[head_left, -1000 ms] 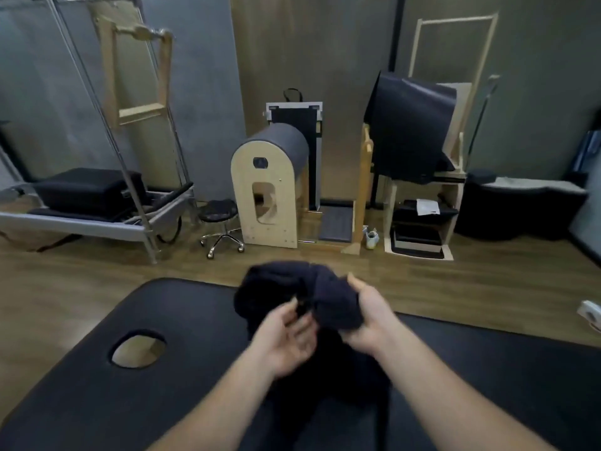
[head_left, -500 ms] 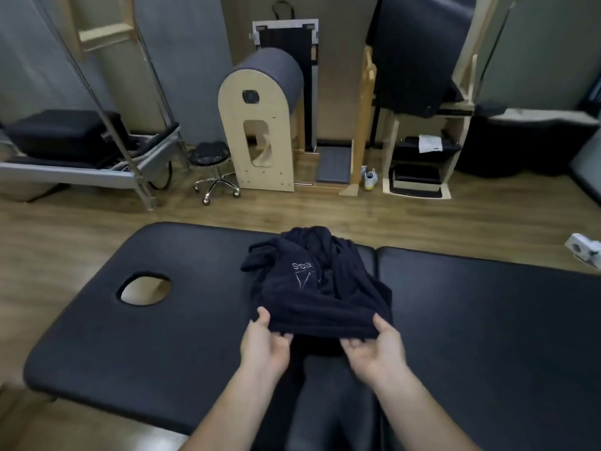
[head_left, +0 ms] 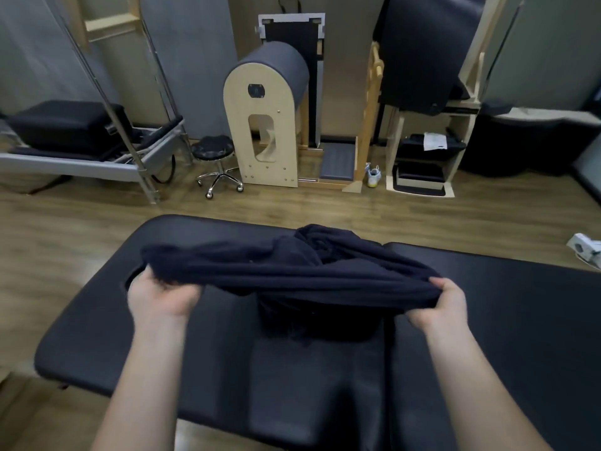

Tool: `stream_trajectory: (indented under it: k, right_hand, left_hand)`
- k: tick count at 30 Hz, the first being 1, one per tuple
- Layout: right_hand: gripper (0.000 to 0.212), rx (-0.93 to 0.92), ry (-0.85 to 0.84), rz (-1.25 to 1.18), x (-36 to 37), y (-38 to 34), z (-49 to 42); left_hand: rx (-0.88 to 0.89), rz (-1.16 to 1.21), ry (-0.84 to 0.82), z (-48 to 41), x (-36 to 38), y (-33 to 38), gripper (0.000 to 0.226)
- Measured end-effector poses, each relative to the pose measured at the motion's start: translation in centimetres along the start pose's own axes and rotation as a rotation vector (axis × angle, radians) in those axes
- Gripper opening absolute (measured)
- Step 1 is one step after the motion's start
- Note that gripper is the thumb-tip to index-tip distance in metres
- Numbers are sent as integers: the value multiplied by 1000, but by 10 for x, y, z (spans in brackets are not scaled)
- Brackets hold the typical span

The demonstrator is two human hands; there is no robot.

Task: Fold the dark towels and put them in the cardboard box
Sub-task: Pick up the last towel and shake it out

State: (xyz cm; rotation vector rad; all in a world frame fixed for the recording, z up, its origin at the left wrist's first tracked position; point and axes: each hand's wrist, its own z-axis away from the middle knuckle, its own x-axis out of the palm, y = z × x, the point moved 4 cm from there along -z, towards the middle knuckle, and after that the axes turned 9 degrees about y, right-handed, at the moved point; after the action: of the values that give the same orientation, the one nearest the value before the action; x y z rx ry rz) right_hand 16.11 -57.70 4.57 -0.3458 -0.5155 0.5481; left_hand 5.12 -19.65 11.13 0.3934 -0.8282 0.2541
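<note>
A dark navy towel [head_left: 292, 271] hangs stretched between my two hands above the black padded table [head_left: 520, 320]. My left hand [head_left: 159, 296] grips its left end, fingers curled round the cloth. My right hand [head_left: 439, 304] pinches its right end. The towel's middle is bunched and sags onto the table, and more dark cloth [head_left: 325, 237] lies heaped behind it. No cardboard box is in view.
The table has a face hole, partly hidden by my left hand. Beyond it on the wood floor stand a rolling stool [head_left: 214, 164], a wooden barrel apparatus [head_left: 266, 125], a metal-framed bed [head_left: 81, 157] and a wooden rack [head_left: 426, 151]. A small white object [head_left: 585, 250] lies at right.
My hands have moved apart, pulling the towel out wide from a bunched heap. The camera view has tilted down since the earliest frame.
</note>
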Motion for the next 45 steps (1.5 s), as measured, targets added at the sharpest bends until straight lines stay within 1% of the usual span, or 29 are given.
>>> stream_trajectory:
  k: [2, 3, 5, 7, 8, 10, 12, 14, 16, 18, 20, 21, 22, 24, 26, 28, 30, 31, 32, 33, 34, 35, 36, 37, 39, 40, 42, 43, 45]
  right_hand:
    - [36, -135, 82, 102, -21, -3, -22]
    - [37, -194, 128, 138, -28, -9, -33]
    - [28, -259, 163, 187, -31, -16, -46]
    - [22, -301, 209, 227, -25, -15, -49]
    - [24, -319, 229, 248, -23, -8, -52]
    - [34, -340, 236, 305, -24, 15, -56]
    - [40, -304, 219, 406, -39, 43, -63]
    - [42, -253, 249, 568, -69, 61, -71]
    - [41, -283, 353, 721, -108, 60, -79]
    - [34, -371, 480, 959, -143, 46, -84]
    - [21, -504, 572, 1305, -161, 31, -82]
    - [15, -570, 598, 1419, -162, 25, -82]
    - [13, -633, 578, 1458, -158, 23, -81]
    - [15, -646, 438, 1341, -139, 29, -77]
    - [27, -493, 262, 1021, -107, 34, -72]
    - [50, -313, 118, 671, -60, 40, -55]
    - [54, -290, -37, 549, -8, 47, -26]
    - [60, -314, -155, 588, 11, 54, -10]
    - [74, -322, -308, 686, 26, 66, 11]
    - [87, -334, -460, 863, 29, 84, 27]
    - [88, -330, -613, 1052, 25, 105, 44]
    - [78, -328, -745, 1242, 14, 126, 55]
    - [71, -316, -848, 1402, 1, 143, 59]
    - [66, -273, -913, 1522, -11, 157, 58]
    - [56, -223, -936, 1665, -29, 171, 51]
    - [46, -212, -944, 1725, -34, 174, 49]
    - [28, -278, -923, 1832, -38, 178, 49]
    - [31, -337, -879, 1855, -39, 179, 45]
    - [50, -483, -774, 1860, -36, 176, 37]
  left_hand:
    - [5, 30, 117, -12, -23, 19, 59]
    - [3, 44, 143, -16, -29, 26, 59]
    - [19, 58, 154, -21, -33, 34, 48]
    - [56, 37, 183, -28, -32, 32, 41]
    - [84, 34, 222, -33, -35, 30, 37]
    - [107, -13, 285, -43, -52, 27, 35]
    - [89, -65, 364, -46, -85, 24, 34]
    - [5, -101, 423, -42, -122, 21, 30]
    - [-102, -184, 525, -33, -159, 20, 28]
    - [-194, -272, 590, -26, -193, 18, 38]
    - [-222, -331, 625, -25, -217, 16, 42]
    - [-233, -346, 624, -22, -222, 12, 41]
    - [-242, -376, 628, -21, -224, 7, 38]
    - [-223, -424, 571, -17, -213, -3, 26]
    - [-213, -491, 456, -15, -185, -11, 17]
    - [-249, -553, 326, -14, -153, -21, 20]
    - [-328, -647, 179, -12, -124, -37, 31]
    - [-373, -709, 106, -8, -112, -47, 34]
    - [-408, -770, 51, -4, -104, -58, 36]
    - [-448, -820, 10, 0, -99, -69, 36]
    - [-476, -874, -13, 4, -97, -81, 35]
    - [-493, -920, -36, 7, -99, -94, 36]
    - [-500, -956, -56, 9, -104, -105, 37]
    - [-497, -988, -56, 8, -112, -115, 39]
    - [-427, -1041, -4, 4, -132, -124, 45]
    - [-368, -1067, 26, 2, -141, -125, 48]
    - [-267, -1079, 93, -2, -156, -124, 39]
    - [-241, -1066, 122, -4, -161, -124, 34]
    - [-200, -1063, 118, -7, -161, -124, 36]
